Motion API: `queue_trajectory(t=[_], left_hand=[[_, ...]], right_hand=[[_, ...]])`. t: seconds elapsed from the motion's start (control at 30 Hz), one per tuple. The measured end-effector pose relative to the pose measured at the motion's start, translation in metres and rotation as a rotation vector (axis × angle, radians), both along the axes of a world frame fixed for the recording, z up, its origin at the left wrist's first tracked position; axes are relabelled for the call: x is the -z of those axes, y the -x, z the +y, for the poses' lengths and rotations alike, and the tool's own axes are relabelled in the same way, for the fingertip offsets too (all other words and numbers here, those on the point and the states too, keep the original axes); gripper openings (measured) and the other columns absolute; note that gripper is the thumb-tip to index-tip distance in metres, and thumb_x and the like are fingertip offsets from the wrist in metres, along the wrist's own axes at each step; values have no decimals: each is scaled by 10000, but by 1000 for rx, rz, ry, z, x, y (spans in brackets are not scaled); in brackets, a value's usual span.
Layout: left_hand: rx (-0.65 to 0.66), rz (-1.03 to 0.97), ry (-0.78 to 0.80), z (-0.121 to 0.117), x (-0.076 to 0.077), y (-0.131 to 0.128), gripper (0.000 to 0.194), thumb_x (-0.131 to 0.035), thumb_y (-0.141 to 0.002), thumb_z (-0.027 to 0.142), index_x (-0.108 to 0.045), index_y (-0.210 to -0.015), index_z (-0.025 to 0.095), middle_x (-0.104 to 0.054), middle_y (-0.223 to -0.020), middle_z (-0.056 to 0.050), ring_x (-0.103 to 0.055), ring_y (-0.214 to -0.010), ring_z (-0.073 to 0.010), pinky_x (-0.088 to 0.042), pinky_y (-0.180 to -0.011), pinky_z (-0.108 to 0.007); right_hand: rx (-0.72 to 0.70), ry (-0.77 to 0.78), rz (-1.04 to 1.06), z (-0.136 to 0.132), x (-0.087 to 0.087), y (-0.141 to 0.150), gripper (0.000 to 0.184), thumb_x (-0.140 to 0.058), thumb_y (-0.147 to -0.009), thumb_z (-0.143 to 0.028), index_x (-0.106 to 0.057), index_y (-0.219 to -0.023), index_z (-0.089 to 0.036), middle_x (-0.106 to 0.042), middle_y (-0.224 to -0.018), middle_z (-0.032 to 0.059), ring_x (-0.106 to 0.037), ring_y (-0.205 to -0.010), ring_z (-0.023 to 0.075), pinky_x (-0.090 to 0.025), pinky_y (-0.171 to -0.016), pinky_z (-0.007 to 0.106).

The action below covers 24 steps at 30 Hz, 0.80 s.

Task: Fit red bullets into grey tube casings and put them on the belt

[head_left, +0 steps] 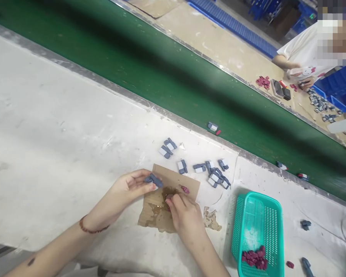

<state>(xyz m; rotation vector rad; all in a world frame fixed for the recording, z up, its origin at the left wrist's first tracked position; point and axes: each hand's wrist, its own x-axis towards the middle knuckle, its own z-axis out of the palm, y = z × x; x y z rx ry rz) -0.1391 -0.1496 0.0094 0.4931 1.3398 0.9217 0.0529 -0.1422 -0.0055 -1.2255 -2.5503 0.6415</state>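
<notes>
My left hand (137, 184) pinches a small dark blue-grey plastic part (153, 180) between thumb and fingers, above the left edge of a piece of cardboard (173, 175). On that cardboard, which has wet brown stains, rests my right hand (184, 211), its thumb and fingers pressed together over a dark wet patch. A bit of dark red shows under its fingertips; what it grips is mostly hidden. One small dark red piece (185, 189) lies just beyond the right hand. Several blue-grey and white parts (215, 179) are scattered past the cardboard.
A teal plastic basket (236, 234) with dark red pieces (255, 257) stands at the right. A green conveyor belt (127, 69) crosses behind, carrying a few parts. Across it a co-worker (302, 57) handles similar parts. A torn cardboard scrap (211, 219) lies beside the cardboard.
</notes>
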Motion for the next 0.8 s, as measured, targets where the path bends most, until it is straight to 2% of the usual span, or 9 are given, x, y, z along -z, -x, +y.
queue_trajectory(t=[0.17,0.27,0.4,0.5,0.63,0.7,0.8], left_hand=[[-58,-132,43,0,-1,-3,473,-838,-632,402,-628,-1006,201,-693,-903,-34,-627,-777,-166,-523,-734,-280],[5,-147,35,-2,-1,-4,458,-808,-673,406,-643,-1047,199,-669,-950,-44,-623,-841,-178,-515,-787,-291],[67,-140,14,-6,4,-4,461,-810,-665,371,-645,-1060,199,-651,-1014,-49,-608,-947,-195,-498,-832,-275],[136,-113,6,-9,8,-6,476,-780,-682,401,-618,-1075,186,-663,-890,-41,-621,-815,-188,-510,-754,-281],[276,28,-49,-14,7,-11,392,-646,-781,474,-625,-1021,166,-612,-676,-9,-538,-583,-147,-452,-558,-245],[307,126,-104,-16,4,-16,345,-617,-800,452,-645,-998,171,-620,-729,-20,-505,-567,-132,-414,-518,-227],[329,163,-174,-18,-1,-22,310,-598,-801,418,-674,-971,170,-632,-779,-34,-487,-565,-126,-397,-497,-216]], right_hand=[[-30,-84,-51,1,-1,3,319,-359,-989,-186,-522,-718,-225,-605,-635,35,-569,-542,177,-368,-500,275],[-21,-73,-65,2,-1,5,314,-362,-984,-176,-516,-714,-225,-608,-626,32,-568,-532,170,-367,-496,269],[15,15,-9,4,-2,5,296,-375,-976,-184,-522,-721,-222,-610,-630,27,-566,-541,164,-374,-497,258],[119,213,145,8,-5,-1,281,-426,-959,-224,-528,-697,-220,-601,-625,11,-562,-551,151,-404,-517,240],[337,571,511,12,-12,-12,233,-534,-910,-334,-580,-719,-209,-582,-561,-29,-547,-496,122,-428,-490,218],[404,637,696,12,-16,-16,224,-577,-887,-374,-601,-746,-202,-578,-551,-34,-544,-479,116,-424,-468,216],[421,657,866,10,-20,-15,236,-618,-869,-406,-619,-760,-197,-579,-560,-30,-541,-471,110,-419,-454,216]])
